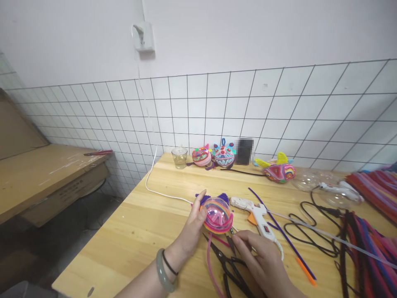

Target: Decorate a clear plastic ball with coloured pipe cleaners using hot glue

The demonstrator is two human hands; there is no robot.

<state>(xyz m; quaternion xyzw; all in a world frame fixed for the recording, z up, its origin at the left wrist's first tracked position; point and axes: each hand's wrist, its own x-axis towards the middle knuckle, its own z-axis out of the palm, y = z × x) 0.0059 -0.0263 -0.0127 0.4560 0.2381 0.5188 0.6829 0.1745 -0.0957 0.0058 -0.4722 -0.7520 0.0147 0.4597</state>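
Observation:
My left hand (191,227) is closed around the left side of a clear plastic ball (216,213) lined with pink, orange and purple pipe cleaner, with purple ear-like pieces on top. At the ball's lower right, the fingers of my right hand (263,257) are pinched together; a small thin dark thing shows at their tips, too small to name. Black-handled scissors (223,258) lie on the table below the ball, partly behind my right hand. A pink pipe cleaner (209,261) hangs down beside them. Just right of the ball rests a white glue gun (257,215).
Finished pipe-cleaner fish (279,171) and round figures (224,156) stand along the tiled wall with a glass cup (179,158). Clear plastic shells (305,181), a black cord (305,225) and bundled pipe cleaners (372,256) lie right. A white cord (164,192) crosses the left side.

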